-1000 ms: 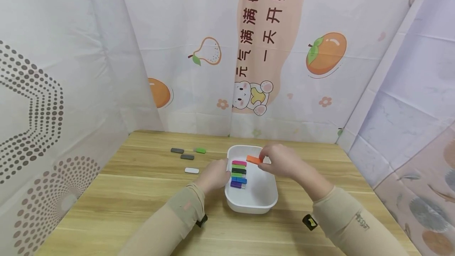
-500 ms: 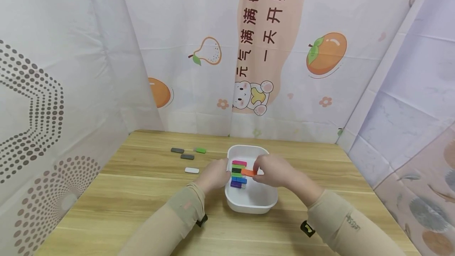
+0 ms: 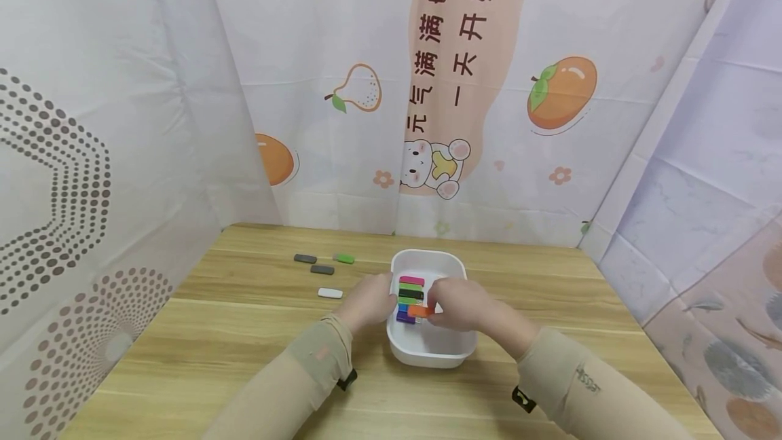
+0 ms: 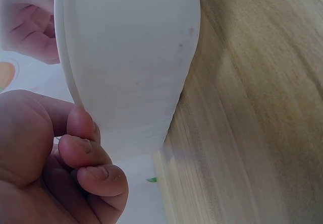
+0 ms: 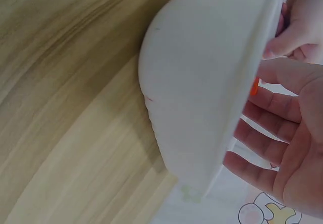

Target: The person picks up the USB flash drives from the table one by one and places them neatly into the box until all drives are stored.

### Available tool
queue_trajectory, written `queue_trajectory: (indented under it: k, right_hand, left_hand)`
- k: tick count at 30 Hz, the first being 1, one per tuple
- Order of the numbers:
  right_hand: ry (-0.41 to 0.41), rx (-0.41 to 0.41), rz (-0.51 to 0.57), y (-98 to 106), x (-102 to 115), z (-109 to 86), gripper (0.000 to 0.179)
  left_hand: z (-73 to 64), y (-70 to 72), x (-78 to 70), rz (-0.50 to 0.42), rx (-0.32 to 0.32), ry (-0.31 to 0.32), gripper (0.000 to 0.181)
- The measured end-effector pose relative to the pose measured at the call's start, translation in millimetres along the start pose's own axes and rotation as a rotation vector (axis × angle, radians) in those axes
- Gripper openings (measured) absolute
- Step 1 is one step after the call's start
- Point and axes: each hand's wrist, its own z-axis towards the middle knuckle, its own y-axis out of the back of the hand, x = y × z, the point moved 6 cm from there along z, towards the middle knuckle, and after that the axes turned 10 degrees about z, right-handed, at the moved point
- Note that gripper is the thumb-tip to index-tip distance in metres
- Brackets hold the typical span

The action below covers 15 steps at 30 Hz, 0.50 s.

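My right hand [image 3: 461, 304] pinches an orange USB stick [image 3: 418, 312] between thumb and fingers, inside a white plastic tub [image 3: 430, 352]. In the head view the orange stick overlaps the blue USB stick [image 3: 402, 307] and the purple USB stick [image 3: 406, 317]. Above these in a column lie a pink USB stick [image 3: 412, 280], green ones and a black USB stick [image 3: 411, 295], along the tub's left side. With my left hand [image 3: 369, 301] I grip the tub's left rim; the left wrist view shows curled fingers [image 4: 88, 151] at that rim.
On the wooden table [image 3: 244, 338], left of the tub, lie two dark grey sticks [image 3: 305, 259], a green USB stick [image 3: 345, 259] and a white stick [image 3: 330, 292]. A printed curtain [image 3: 342, 175] hangs behind the table, with more cloth at both sides.
My right hand has carried the orange USB stick from the tub's upper right down and left to the lower end of the column. The left hand stays on the rim.
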Motion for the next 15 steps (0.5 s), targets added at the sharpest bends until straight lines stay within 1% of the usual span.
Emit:
queue_trajectory:
  k: [8, 15]
  right_hand:
    - [0.034, 0.026, -0.048, -13.5, 4.3, 5.8, 0.005]
    - [0.05, 0.046, -0.116, -27.6, 5.7, 12.7, 0.007]
  left_hand:
    - [0.0, -0.1, 0.0, -0.018, 0.008, -0.011, 0.043]
    - [2.0, -0.7, 1.3, 0.003, -0.007, -0.029, 0.044]
